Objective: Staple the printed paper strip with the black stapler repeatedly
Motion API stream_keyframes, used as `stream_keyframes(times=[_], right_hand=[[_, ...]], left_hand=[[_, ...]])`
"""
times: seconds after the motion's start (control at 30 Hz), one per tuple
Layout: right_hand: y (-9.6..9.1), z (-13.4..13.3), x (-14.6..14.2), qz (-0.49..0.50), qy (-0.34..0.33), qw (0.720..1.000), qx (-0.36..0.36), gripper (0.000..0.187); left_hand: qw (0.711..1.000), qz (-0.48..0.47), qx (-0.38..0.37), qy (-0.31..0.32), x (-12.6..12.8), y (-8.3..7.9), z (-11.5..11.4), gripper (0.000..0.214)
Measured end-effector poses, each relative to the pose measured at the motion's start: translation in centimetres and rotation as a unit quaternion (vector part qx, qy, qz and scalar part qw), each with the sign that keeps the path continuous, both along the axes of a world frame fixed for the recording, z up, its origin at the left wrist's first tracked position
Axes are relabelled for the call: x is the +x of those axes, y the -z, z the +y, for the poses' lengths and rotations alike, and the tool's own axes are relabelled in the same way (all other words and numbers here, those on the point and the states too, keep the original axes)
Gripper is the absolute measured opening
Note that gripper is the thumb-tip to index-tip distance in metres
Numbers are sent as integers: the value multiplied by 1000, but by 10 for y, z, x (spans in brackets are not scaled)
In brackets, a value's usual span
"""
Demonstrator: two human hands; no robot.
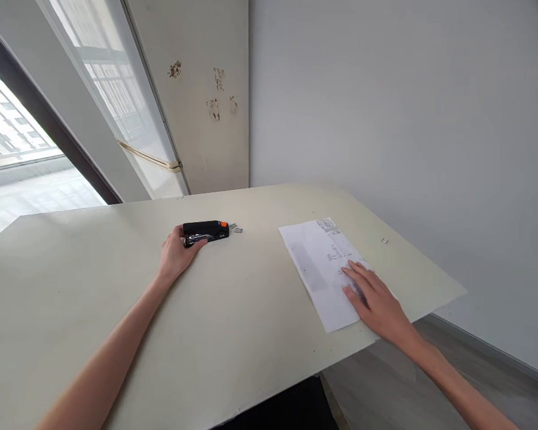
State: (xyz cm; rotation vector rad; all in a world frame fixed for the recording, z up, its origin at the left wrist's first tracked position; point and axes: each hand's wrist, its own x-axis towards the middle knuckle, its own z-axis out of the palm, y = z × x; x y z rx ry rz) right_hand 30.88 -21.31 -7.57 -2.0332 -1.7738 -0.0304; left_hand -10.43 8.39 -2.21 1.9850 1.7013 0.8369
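Note:
A black stapler (206, 230) with an orange patch lies on the table, its front end pointing right. My left hand (176, 254) grips its rear end, thumb along the near side and fingers at the back. Just past the stapler's front are small grey strips of staples (238, 230). On the right, a white printed sheet of paper (311, 280) lies at a slant. My right hand (376, 301) rests on the paper's right part with its fingers spread, covering some of the print.
The pale table (233, 334) has a cut-off right corner and a near edge above a grey floor (385, 382). A tiny pale bit (384, 240) lies near the right edge. Behind stand a refrigerator (206, 143) with brown marks and a grey wall (385, 107).

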Motion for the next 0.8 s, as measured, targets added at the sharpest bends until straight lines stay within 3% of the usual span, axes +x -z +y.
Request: stream_keyframes(times=[0.2, 0.4, 0.53, 0.67, 0.8], right_hand=[[-13, -15, -81, -35, -99, 994, 6, 61], [-27, -6, -170, 7, -161, 987, 26, 56], [-37, 5, -218, 62, -185, 980, 30, 58], [-56, 18, -222, 143, -233, 962, 21, 55], [-66, 53, -187, 228, -225, 947, 8, 40]], left_hand=[[999, -33, -6, 1, -20, 2, -7, 74], [998, -61, 2, -12, -45, 1, -37, 70], [999, 5, 0, 46, -62, -2, -58, 74], [985, 73, 43, 149, -76, -1, -69, 73], [980, 69, 41, 180, -87, 2, -68, 70]])
